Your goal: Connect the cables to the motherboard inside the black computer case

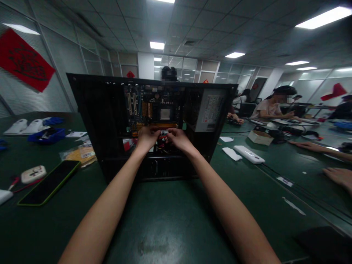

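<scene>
An open black computer case (96,81) stands upright on the table before me. Inside it are a motherboard (151,96) with a square silver processor (165,114), orange and pale slots, and a power supply (211,110) at the right. My left hand (147,138) and my right hand (180,139) reach into the lower middle of the case, below the orange slots. Between their pinched fingertips is a small red and whitish piece (164,133); its kind is too small to make out. Dark cables lie just under the fingers.
On the left lie a phone (51,183), a white round-cornered gadget (33,174), a yellow packet (79,154) and a blue tray (46,135). To the right are a white power strip (249,154), a cardboard box (260,136) and another person's hands (339,178). Several people sit farther back.
</scene>
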Tool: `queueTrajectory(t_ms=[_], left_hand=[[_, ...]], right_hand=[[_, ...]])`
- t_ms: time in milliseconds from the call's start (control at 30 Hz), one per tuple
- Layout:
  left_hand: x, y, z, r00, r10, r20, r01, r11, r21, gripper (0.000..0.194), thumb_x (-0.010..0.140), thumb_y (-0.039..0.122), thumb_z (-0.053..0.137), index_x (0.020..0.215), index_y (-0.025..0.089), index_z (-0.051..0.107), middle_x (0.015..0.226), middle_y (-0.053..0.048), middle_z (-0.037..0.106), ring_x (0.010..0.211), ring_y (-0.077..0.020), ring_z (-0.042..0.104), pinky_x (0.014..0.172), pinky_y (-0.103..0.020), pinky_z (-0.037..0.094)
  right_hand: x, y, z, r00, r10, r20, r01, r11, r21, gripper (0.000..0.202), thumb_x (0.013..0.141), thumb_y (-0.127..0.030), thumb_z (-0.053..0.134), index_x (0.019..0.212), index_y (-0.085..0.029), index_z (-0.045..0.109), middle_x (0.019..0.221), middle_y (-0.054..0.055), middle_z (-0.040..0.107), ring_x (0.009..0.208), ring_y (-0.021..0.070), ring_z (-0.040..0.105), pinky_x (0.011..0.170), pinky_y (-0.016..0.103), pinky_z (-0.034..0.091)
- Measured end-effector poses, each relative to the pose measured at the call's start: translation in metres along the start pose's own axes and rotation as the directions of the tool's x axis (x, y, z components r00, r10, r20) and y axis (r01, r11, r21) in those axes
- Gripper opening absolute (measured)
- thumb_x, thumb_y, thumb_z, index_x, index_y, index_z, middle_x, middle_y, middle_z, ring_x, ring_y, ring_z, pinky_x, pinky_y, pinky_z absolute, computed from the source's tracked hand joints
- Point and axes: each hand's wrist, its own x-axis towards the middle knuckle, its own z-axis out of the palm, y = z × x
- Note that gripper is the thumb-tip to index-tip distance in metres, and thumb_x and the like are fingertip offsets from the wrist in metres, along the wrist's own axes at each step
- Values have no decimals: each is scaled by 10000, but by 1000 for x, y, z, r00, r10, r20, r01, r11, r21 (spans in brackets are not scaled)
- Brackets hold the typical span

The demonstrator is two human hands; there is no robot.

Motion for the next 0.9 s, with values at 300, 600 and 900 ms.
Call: queueTrajectory(t_ms=[300,600,900], left_hand=[[0,-4,1,1000,5,10,-5,999,-49,175,821,296,704,876,148,779,897,-97,776,819,-222,728,727,-270,535],[-2,-4,2,993,13,119,-11,1000,-16,256,825,163,673,1064,144,761,1076,-101,756,1016,-243,706,908,-309,535],[-4,1,1,959,10,282,-110,934,341,299,922,191,573,1177,154,727,1199,-108,714,1165,-243,637,1009,-296,449]], right_hand=[[2,8,0,994,-88,-69,69,969,-236,283,947,-69,487,1197,-90,617,989,96,721,693,113,694,633,179,516],[6,15,-7,987,-142,-72,104,917,-384,215,934,-145,553,1074,-126,715,1014,85,736,840,176,713,752,230,528],[15,25,-8,991,-124,-59,79,868,-491,246,878,-68,596,1080,-101,732,1045,96,741,987,174,688,866,215,492]])
